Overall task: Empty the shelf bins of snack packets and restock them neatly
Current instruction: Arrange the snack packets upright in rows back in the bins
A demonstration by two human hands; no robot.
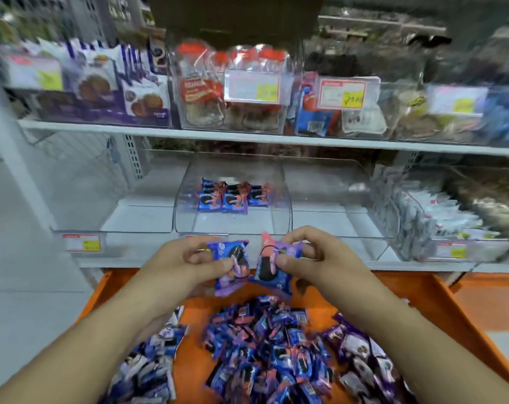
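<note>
Left hand [186, 259] and right hand [311, 255] each pinch a small blue-purple foil cookie packet [231, 266] by its edges; light, crinkly, slippery, contents crush easily, so grip pkt seams w/ light pressure

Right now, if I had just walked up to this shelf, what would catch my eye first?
Probably the two hands in the middle: the left hand and right hand each pinch a small blue snack packet. Below them, an orange tray holds a heap of similar packets. Behind, a clear bin on the lower shelf has just a few packets at the back.
</note>
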